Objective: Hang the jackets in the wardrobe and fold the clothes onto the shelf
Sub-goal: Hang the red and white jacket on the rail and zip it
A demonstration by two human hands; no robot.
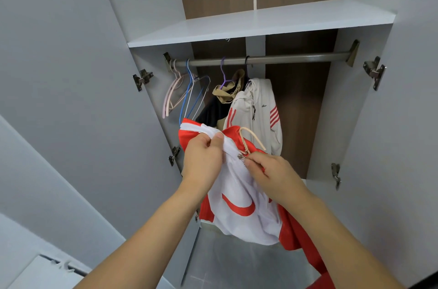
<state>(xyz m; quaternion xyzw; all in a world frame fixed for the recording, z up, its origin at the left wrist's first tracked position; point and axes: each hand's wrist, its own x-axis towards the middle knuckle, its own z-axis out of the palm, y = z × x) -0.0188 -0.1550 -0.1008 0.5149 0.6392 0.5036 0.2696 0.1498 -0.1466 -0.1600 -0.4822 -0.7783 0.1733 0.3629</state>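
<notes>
Red-white jacket (pixel 244 205) on beige hanger (pixel 251 138); white jacket (pixel 256 111) hung on rail (pixel 272 59)

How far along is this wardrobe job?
Done: a white jacket and a tan-and-dark jacket hang on the rail. In hand: the left hand and right hand work a red-and-white jacket on its beige hanger. Left: hanging it; the shelf holds nothing folded.

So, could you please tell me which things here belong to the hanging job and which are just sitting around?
In use: red-and-white jacket, beige hanger, left hand, right hand, rail, shelf.
Idle: empty hangers, white jacket, tan garment.
</notes>
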